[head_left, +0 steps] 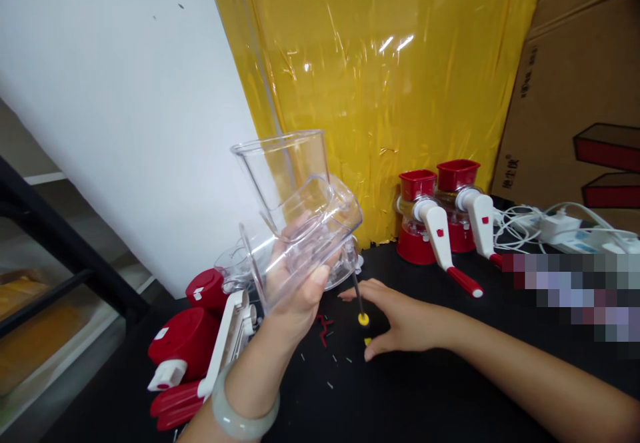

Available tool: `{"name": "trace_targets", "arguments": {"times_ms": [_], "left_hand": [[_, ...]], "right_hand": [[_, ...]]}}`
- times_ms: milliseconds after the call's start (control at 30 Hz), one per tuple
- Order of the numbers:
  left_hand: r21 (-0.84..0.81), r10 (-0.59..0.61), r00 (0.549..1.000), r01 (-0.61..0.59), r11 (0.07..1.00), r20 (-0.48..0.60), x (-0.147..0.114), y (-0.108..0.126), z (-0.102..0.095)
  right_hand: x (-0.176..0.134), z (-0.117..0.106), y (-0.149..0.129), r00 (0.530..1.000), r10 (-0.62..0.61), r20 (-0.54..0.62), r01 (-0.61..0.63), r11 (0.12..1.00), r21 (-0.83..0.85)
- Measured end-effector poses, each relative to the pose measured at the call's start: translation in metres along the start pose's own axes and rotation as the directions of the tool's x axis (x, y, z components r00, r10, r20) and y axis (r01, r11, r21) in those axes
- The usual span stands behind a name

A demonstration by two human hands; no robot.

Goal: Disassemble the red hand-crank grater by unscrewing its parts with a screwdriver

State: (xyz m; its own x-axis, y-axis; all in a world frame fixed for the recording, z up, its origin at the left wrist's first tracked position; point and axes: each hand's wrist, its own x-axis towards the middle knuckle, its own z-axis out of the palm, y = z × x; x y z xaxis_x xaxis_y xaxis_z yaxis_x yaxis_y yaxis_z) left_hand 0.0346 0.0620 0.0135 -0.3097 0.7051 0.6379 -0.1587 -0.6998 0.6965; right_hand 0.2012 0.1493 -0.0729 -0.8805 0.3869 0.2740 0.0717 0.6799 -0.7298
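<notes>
A clear plastic grinder housing [295, 223] is tilted in my left hand [300, 290], whose fingers are wrapped round its tube, partly seen through the plastic. Below the housing is a screwdriver [363, 320] with a black and yellow handle. Its shaft points up at the housing's underside; whether the tip sits in a screw I cannot tell. My right hand [400, 316] curves around the handle with thumb and fingers apart, not visibly gripping it. On the black table [395, 403], small red pieces [324, 331] and several screws [330, 385] lie beneath my left hand.
Red bases [185, 343] and white crank handles [225, 336] with red grips are at the left. Two assembled grinders [417, 223] stand at the back right, beside white cables [520, 226] and a cardboard box [565, 96]. A yellow film-wrapped panel [390, 96] rises behind.
</notes>
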Motion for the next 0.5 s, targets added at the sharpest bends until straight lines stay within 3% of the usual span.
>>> {"name": "trace_targets", "arguments": {"times_ms": [100, 233, 300, 500], "left_hand": [[0.014, -0.018, 1.000, 0.018, 1.000, -0.006, -0.0004, 0.0000, 0.0000], [0.024, -0.009, 1.000, 0.009, 1.000, -0.006, -0.0009, 0.0005, 0.0002], [0.021, -0.018, 1.000, 0.018, 1.000, 0.001, -0.0007, 0.0009, 0.0002], [0.053, -0.023, 1.000, 0.023, 0.998, 0.007, 0.0001, -0.0003, -0.0016]], "right_hand": [[-0.0020, -0.0034, -0.0018, 0.996, -0.025, 0.087, 0.019, 0.997, 0.077], [0.0019, 0.0017, 0.0000, 0.993, 0.116, -0.021, -0.116, 0.993, 0.003], [0.0025, 0.0027, 0.0009, 0.994, 0.095, -0.047, -0.096, 0.995, -0.023], [-0.0026, -0.0037, -0.0047, 0.995, -0.024, 0.098, 0.012, 0.993, 0.121]]}}
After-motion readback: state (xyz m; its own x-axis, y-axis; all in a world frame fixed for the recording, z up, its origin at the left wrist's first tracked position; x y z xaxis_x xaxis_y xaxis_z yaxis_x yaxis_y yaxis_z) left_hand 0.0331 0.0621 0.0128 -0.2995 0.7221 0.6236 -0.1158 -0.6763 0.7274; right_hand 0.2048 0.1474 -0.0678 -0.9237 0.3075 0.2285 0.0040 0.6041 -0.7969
